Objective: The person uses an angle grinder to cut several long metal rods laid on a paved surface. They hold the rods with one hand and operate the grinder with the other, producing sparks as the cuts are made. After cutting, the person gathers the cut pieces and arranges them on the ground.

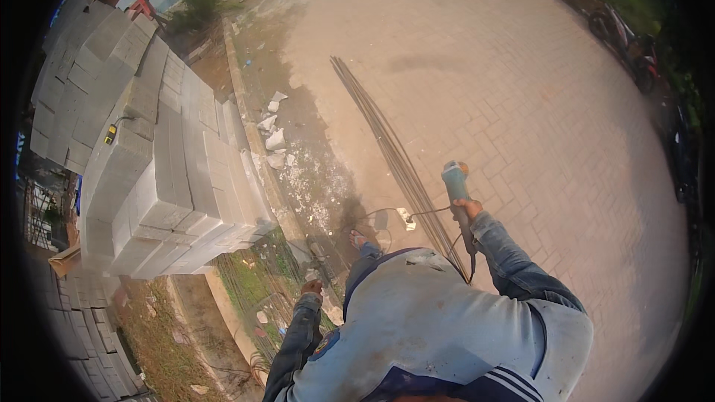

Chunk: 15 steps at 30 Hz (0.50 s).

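My right hand (pixel 466 205) is closed around a teal angle grinder (pixel 455 183), whose black cord (pixel 473 264) hangs down beside my arm. Below the grinder, long thin steel rods (pixel 380 130) lie bundled on the paving, with a small plug or connector (pixel 409 217) and cable beside them. At my left side, my left hand (pixel 311 289) has its fingers curled; what they hold, if anything, is too small to make out. Thin rods or wires run over the grass behind it. My sandalled foot (pixel 357 240) shows past my shirt.
Pale blocks (pixel 186 171) are stacked high on the left, a yellow tape measure (pixel 112 132) on top. Broken chunks (pixel 274 138) lie along a concrete curb (pixel 234 67). Brick paving (pixel 544 104) covers the right. Parked motorbikes (pixel 625 48) line the far right edge.
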Each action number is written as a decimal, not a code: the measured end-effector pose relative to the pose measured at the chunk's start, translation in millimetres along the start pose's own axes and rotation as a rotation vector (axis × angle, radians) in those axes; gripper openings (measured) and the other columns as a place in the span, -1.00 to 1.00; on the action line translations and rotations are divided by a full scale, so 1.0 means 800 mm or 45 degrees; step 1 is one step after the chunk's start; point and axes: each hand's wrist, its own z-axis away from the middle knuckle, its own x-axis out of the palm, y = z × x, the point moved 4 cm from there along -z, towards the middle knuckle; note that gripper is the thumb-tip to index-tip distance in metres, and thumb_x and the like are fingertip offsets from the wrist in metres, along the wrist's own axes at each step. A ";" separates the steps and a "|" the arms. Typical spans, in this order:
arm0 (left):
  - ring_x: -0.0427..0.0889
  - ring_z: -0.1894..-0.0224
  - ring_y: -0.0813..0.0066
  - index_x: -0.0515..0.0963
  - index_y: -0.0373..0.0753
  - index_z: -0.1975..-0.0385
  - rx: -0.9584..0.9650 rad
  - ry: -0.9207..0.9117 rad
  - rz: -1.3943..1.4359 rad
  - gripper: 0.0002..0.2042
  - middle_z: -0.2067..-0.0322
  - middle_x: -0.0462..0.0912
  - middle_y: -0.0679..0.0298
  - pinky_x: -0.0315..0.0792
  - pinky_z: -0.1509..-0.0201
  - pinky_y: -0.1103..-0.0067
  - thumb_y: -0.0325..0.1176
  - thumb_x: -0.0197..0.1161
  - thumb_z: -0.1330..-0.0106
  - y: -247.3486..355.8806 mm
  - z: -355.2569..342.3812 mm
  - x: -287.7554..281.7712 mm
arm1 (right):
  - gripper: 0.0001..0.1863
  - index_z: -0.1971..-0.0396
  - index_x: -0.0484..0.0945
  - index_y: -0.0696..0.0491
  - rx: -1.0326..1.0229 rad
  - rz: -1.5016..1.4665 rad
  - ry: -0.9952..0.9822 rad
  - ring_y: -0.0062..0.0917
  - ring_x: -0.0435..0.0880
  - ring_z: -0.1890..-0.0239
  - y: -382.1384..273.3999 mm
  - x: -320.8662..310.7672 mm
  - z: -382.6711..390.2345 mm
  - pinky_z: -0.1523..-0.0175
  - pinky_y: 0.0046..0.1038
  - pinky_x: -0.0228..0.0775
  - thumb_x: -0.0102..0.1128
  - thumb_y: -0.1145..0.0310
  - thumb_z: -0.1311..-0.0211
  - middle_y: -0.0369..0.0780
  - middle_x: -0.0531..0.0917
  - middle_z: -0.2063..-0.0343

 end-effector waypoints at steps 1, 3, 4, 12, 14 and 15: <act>0.54 0.17 0.30 0.54 -0.24 0.13 -0.123 -0.065 0.029 -0.64 0.25 0.60 0.15 0.41 0.08 0.36 -0.15 0.19 -0.16 -0.017 -0.004 0.012 | -0.37 0.14 0.42 0.30 0.075 0.044 0.087 -0.26 0.62 0.50 0.033 0.004 -0.047 0.49 -0.22 0.44 0.29 0.18 0.22 0.02 0.59 0.37; 0.53 0.16 0.29 0.52 -0.23 0.12 -0.261 -0.177 0.095 -0.65 0.24 0.59 0.15 0.40 0.09 0.36 -0.16 0.17 -0.17 -0.016 -0.026 0.028 | -0.40 0.16 0.45 0.30 0.194 0.107 0.249 -0.23 0.62 0.50 0.096 0.006 -0.124 0.47 -0.21 0.46 0.29 0.17 0.19 0.03 0.59 0.37; 0.53 0.15 0.28 0.52 -0.22 0.12 -0.326 -0.177 0.134 -0.66 0.23 0.58 0.15 0.40 0.10 0.35 -0.17 0.15 -0.18 -0.011 -0.038 0.013 | -0.41 0.17 0.45 0.30 0.276 0.117 0.221 -0.23 0.62 0.50 0.102 0.034 -0.136 0.47 -0.21 0.46 0.29 0.18 0.19 0.02 0.60 0.38; 0.49 0.12 0.24 0.44 -0.17 0.08 -0.446 -0.116 0.388 -0.70 0.19 0.54 0.16 0.36 0.16 0.33 -0.22 0.05 -0.23 0.052 -0.156 -0.151 | -0.50 0.21 0.48 0.23 0.653 0.310 -0.104 -0.26 0.62 0.52 0.102 0.172 -0.101 0.47 -0.22 0.47 0.30 0.23 0.16 -0.04 0.60 0.42; 0.48 0.11 0.23 0.43 -0.16 0.08 -0.480 -0.135 0.401 -0.71 0.18 0.53 0.16 0.35 0.17 0.32 -0.23 0.03 -0.24 0.068 -0.188 -0.177 | -0.52 0.22 0.49 0.22 0.722 0.335 -0.139 -0.27 0.62 0.52 0.088 0.193 -0.095 0.47 -0.23 0.48 0.30 0.24 0.16 -0.06 0.60 0.43; 0.48 0.11 0.23 0.42 -0.15 0.07 -0.504 -0.159 0.398 -0.71 0.17 0.52 0.16 0.35 0.18 0.32 -0.23 0.02 -0.25 0.080 -0.206 -0.183 | -0.53 0.23 0.49 0.21 0.744 0.317 -0.118 -0.27 0.62 0.52 0.076 0.198 -0.093 0.47 -0.23 0.48 0.30 0.25 0.15 -0.07 0.60 0.44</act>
